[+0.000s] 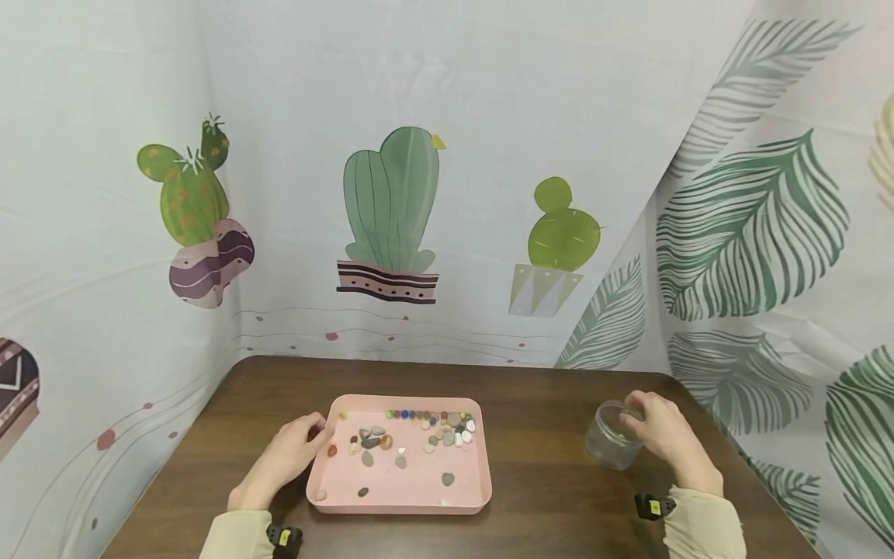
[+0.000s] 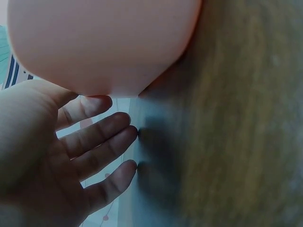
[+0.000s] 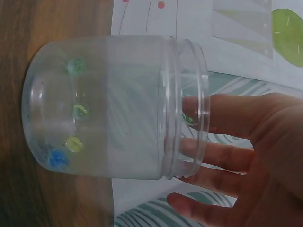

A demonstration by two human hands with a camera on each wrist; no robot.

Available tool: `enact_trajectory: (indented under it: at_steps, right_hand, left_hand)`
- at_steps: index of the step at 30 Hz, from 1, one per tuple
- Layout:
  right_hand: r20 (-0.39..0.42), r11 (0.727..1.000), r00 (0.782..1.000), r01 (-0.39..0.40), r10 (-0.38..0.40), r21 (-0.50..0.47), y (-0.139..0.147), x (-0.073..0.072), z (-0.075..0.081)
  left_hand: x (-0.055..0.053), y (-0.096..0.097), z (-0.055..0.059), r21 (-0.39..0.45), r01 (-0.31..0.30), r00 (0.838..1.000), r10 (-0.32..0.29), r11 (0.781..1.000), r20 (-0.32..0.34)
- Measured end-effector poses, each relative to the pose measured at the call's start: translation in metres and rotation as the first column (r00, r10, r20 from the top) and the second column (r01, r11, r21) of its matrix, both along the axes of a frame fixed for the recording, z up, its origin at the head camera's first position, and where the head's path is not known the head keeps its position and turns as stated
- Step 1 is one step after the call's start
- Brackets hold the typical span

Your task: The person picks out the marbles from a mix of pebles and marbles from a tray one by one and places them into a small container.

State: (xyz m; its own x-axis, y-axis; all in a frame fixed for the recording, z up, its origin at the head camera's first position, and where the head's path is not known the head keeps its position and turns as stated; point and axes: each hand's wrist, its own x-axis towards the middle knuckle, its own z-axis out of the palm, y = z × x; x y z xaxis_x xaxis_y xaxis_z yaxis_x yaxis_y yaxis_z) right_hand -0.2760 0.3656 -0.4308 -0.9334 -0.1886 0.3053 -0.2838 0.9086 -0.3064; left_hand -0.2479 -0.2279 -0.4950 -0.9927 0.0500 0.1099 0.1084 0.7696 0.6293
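Note:
My right hand (image 1: 660,425) is at the mouth of a clear jar (image 1: 610,446) at the right of the table, its thumb and fingertips inside the rim. A green marble (image 3: 190,118) shows between thumb and fingers at the jar's neck. Lower in the jar lie a blue marble (image 3: 58,159), a yellow marble (image 3: 74,144) and greenish ones. My left hand (image 1: 289,450) rests loosely at the left edge of a pink tray (image 1: 391,505); in the left wrist view its fingers are relaxed and apart, close against the tray's outer wall.
The tray holds a row of colored marbles (image 1: 405,414) along its far side. Grey stones (image 1: 370,443) and other pebbles lie scattered in it, with white stones (image 1: 459,439) toward the right. The brown wooden table (image 1: 538,466) meets a printed cloth backdrop (image 1: 482,233).

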Motion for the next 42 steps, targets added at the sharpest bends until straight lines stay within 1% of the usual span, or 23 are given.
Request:
enact_trajectory:
  at_steps: [10,13,24,30,36,42]
  right_hand:
    - [0.007,1.000,1.000,0.013,-0.013,0.025,0.000,-0.002,-0.008]
    - [0.003,1.000,1.000,0.011,-0.011,0.029,0.000,-0.002,-0.010]
    - [0.014,0.999,1.000,0.007,-0.008,0.037,0.000,-0.003,-0.013]
    - [0.032,1.000,0.999,0.002,-0.003,0.028,0.000,-0.004,-0.011]
    - [0.042,1.000,0.999,0.002,-0.003,0.022,-0.001,-0.003,-0.008]
    - [0.004,1.000,1.000,0.001,-0.001,0.015,-0.003,-0.002,0.000]
  left_hand:
    - [0.000,-0.001,-0.002,-0.002,-0.013,1.000,0.013,1.000,0.021]
    - [0.000,-0.001,-0.002,-0.003,-0.012,1.000,0.012,1.000,0.017]
    - [0.002,-0.001,-0.001,-0.015,-0.018,1.000,0.019,1.000,0.022]
    - [0.003,-0.001,0.001,-0.028,-0.017,1.000,0.017,0.999,0.005]
    - [0.001,-0.001,0.001,-0.021,-0.017,1.000,0.018,1.000,0.011]
    - [0.000,0.000,0.000,-0.035,-0.023,1.000,0.024,0.999,0.005]
